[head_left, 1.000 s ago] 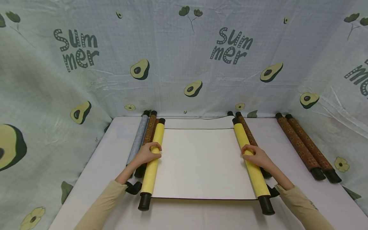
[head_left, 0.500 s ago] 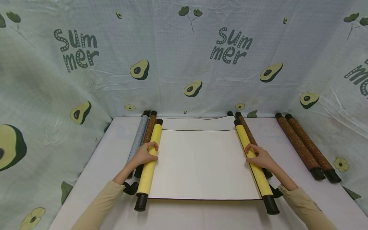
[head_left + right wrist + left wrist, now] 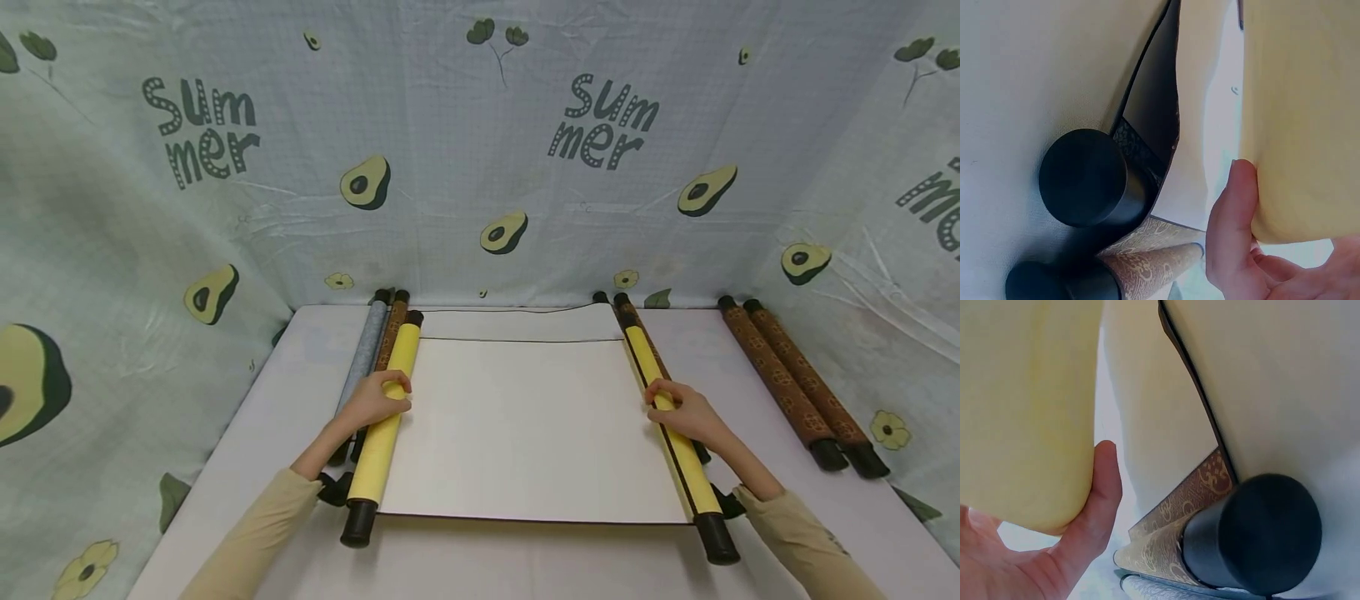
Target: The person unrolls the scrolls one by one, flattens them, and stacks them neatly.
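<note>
A white table (image 3: 273, 408) carries two brown rolls (image 3: 776, 377) at right and, apparently, a grey roll (image 3: 363, 354) at left

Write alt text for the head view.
A left hand grips a yellow black-capped roll and a right hand a second yellow roll; a plain white sheet spans between them. Two brown patterned rolls lie side by side further right.

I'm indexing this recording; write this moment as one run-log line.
left hand: grips left yellow roll | right hand: grips right yellow roll | white sheet: spread between them
</note>
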`<state>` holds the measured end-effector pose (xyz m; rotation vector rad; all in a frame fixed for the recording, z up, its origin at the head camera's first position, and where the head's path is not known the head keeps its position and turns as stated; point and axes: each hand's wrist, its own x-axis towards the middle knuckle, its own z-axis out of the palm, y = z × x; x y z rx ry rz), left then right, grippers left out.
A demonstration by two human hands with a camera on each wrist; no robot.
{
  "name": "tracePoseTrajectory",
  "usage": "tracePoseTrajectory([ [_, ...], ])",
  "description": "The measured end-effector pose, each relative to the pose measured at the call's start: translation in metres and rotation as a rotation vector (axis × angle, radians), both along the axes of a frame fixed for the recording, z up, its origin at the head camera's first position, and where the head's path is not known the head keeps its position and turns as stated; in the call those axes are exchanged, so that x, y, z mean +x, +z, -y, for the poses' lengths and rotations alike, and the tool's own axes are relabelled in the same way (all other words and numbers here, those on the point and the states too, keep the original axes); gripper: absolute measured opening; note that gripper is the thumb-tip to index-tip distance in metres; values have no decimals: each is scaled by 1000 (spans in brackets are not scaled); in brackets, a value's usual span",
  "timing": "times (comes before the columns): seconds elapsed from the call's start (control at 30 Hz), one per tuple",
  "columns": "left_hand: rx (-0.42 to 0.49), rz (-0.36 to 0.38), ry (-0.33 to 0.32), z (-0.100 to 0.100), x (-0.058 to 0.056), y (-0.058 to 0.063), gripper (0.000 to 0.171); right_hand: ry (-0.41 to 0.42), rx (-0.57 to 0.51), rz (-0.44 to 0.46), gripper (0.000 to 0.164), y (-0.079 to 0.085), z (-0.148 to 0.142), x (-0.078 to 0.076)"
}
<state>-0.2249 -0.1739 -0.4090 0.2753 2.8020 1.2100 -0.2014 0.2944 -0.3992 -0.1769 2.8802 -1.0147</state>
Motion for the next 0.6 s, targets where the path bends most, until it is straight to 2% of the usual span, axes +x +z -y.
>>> tracePoseTrajectory([
  [0.17, -24, -1, 5, 1, 1, -1, 15, -5, 7, 4, 15, 0, -3, 1],
  [0.33, -29, -30, -23, 3, 0, -1, 15, 13, 9, -13, 16, 1, -5, 1],
  [0.47, -32, -43, -48, 6, -1, 0, 21, 35, -6, -21, 19, 2, -10, 1],
  [0.6, -34, -24, -54, 8, -2, 2, 28, 56, -20, -15, 25, 4, -14, 1],
])
